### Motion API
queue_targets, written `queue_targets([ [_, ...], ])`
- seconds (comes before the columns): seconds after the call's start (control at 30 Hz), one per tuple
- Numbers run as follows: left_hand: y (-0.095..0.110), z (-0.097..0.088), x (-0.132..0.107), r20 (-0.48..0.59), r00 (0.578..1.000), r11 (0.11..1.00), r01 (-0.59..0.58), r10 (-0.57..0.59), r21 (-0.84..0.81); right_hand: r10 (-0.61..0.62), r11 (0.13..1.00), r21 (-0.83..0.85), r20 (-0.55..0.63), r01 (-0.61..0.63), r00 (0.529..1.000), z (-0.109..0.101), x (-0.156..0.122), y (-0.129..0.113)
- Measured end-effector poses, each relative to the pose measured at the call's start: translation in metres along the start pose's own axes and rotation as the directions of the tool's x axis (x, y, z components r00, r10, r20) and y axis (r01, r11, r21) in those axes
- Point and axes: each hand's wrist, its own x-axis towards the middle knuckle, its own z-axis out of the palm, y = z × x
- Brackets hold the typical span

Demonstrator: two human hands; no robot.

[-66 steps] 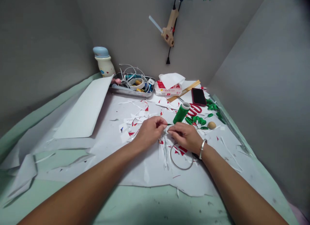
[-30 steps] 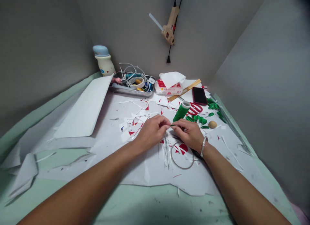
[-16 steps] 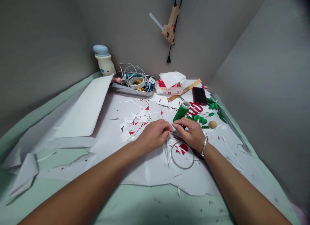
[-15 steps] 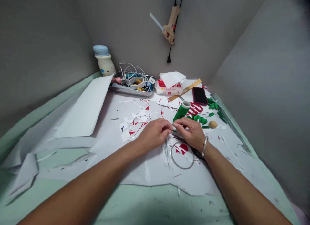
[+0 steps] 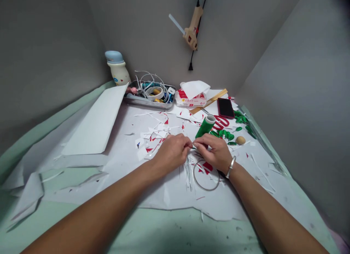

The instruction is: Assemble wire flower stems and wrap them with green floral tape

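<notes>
My left hand [image 5: 172,152] and my right hand [image 5: 214,152] meet fingertip to fingertip over the white paper sheet [image 5: 175,195]. Both pinch a thin green strip [image 5: 193,147] stretched between them. A green tape roll [image 5: 205,126] lies just behind my right fingers. Below my right hand a wire ring [image 5: 205,175] rests on the paper beside thin white strips [image 5: 188,174]. A silver bracelet sits on my right wrist.
Red-handled scissors [image 5: 221,122], green leaves [image 5: 225,134] and a tan bead [image 5: 240,140] lie to the right. A phone [image 5: 225,108], ruler [image 5: 210,101], tissue pack [image 5: 190,97], metal tray [image 5: 147,101] of cables and a bottle [image 5: 117,70] stand behind. A glue gun [image 5: 191,31] hangs on the wall.
Both hands have drifted slightly towards me and closer together, still pinching the green strip; the gap between the fingertips has shortened.
</notes>
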Motion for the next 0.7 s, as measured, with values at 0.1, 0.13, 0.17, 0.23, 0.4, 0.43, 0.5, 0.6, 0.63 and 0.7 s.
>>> queue_targets([
  [0.1,0.002,-0.001,0.0,0.017,1.0,0.994,-0.005,0.007,-0.108,0.092,0.995,0.027,-0.013,-0.092,0.996,0.001,0.0,0.008],
  [0.13,0.003,-0.002,0.001,0.007,1.0,0.987,0.004,-0.002,-0.163,0.114,0.993,0.038,-0.008,-0.114,0.993,0.001,0.0,0.01],
  [0.17,0.003,-0.003,0.001,-0.005,1.0,0.976,0.014,-0.016,-0.216,0.126,0.991,0.049,0.001,-0.126,0.992,0.002,0.0,0.012],
  [0.23,0.003,-0.005,0.003,-0.04,0.997,0.957,0.047,-0.061,-0.287,0.117,0.991,0.063,0.028,-0.118,0.993,0.003,0.0,0.012],
  [0.4,0.001,-0.006,0.004,-0.136,0.978,0.97,0.126,-0.156,-0.209,-0.036,0.999,-0.001,0.143,0.036,0.989,0.004,-0.002,0.001],
  [0.43,0.0,-0.005,0.004,-0.141,0.979,0.979,0.123,-0.147,-0.161,-0.064,0.997,-0.022,0.147,0.068,0.987,0.004,-0.002,-0.002],
  [0.5,-0.001,-0.004,0.003,-0.119,0.988,0.994,0.09,-0.098,-0.067,-0.101,0.993,-0.05,0.123,0.107,0.987,0.003,-0.002,-0.006],
  [0.6,-0.001,-0.002,0.001,-0.042,0.999,1.0,0.009,-0.009,0.007,-0.077,0.995,-0.068,0.042,0.079,0.996,0.002,-0.001,-0.005],
  [0.63,-0.001,-0.001,0.0,-0.019,1.0,1.0,-0.012,0.012,0.006,-0.045,0.997,-0.063,0.013,0.046,0.999,0.001,-0.001,-0.004],
  [0.7,0.0,-0.001,0.0,0.011,0.999,0.999,-0.029,0.03,-0.03,0.029,0.999,-0.035,-0.033,-0.03,0.999,0.001,0.0,0.001],
])
